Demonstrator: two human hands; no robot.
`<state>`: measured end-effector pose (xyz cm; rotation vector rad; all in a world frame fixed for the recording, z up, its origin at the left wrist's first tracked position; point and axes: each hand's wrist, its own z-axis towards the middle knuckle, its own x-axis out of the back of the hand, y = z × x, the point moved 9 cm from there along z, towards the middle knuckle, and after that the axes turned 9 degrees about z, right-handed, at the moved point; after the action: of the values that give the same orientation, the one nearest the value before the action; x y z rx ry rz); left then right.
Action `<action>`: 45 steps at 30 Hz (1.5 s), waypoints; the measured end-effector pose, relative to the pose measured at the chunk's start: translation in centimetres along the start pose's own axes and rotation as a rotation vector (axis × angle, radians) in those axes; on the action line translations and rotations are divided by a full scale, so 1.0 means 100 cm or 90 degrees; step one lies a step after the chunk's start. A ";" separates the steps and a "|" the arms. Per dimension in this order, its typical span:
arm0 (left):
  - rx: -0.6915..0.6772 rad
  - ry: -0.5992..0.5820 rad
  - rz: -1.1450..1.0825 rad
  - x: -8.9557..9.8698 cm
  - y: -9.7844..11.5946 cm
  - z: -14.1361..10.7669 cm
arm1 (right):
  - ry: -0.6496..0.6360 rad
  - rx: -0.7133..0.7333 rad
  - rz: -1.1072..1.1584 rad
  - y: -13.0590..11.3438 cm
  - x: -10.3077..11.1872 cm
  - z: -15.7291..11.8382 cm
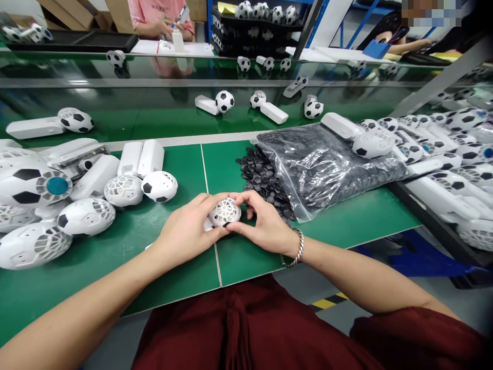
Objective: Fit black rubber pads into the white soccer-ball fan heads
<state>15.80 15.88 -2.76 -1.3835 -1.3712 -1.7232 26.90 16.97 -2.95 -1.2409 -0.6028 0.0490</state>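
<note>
A white handheld fan with a soccer-ball head is between my two hands, just above the green bench near its front edge. Its slotted grille faces up. My left hand wraps round the left side and covers most of the handle. From the right, my right hand has thumb and forefinger curled against the ball's rim. Right behind it lies a heap of small black plastic pieces, spilling from the mouth of a clear plastic bag.
Several fans lie in a group on the left of the bench. At right, a black tray is loaded with more. Beyond the bench runs a green conveyor carrying scattered fans. A person in a pink shirt works across it.
</note>
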 end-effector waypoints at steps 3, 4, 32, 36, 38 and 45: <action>0.001 0.000 0.014 0.000 0.000 -0.001 | -0.007 0.033 -0.021 -0.004 0.018 0.002; -0.002 -0.003 0.020 -0.001 0.000 -0.001 | 0.007 0.048 -0.034 -0.006 0.030 0.001; -0.236 0.050 0.137 -0.007 0.036 0.010 | -0.099 0.031 -0.175 -0.008 0.044 -0.021; -0.204 0.028 0.139 -0.005 0.023 0.013 | -0.085 0.145 -0.138 -0.028 0.032 -0.031; -0.211 0.002 0.122 -0.006 0.022 0.011 | -0.086 0.197 -0.150 -0.035 0.023 -0.035; -0.183 0.000 0.057 -0.004 0.025 0.007 | -0.126 0.312 -0.300 -0.053 -0.005 -0.034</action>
<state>18.39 15.64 -2.27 -1.5697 -1.0742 -1.9154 26.55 12.01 0.93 -0.6037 -0.9777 -0.0735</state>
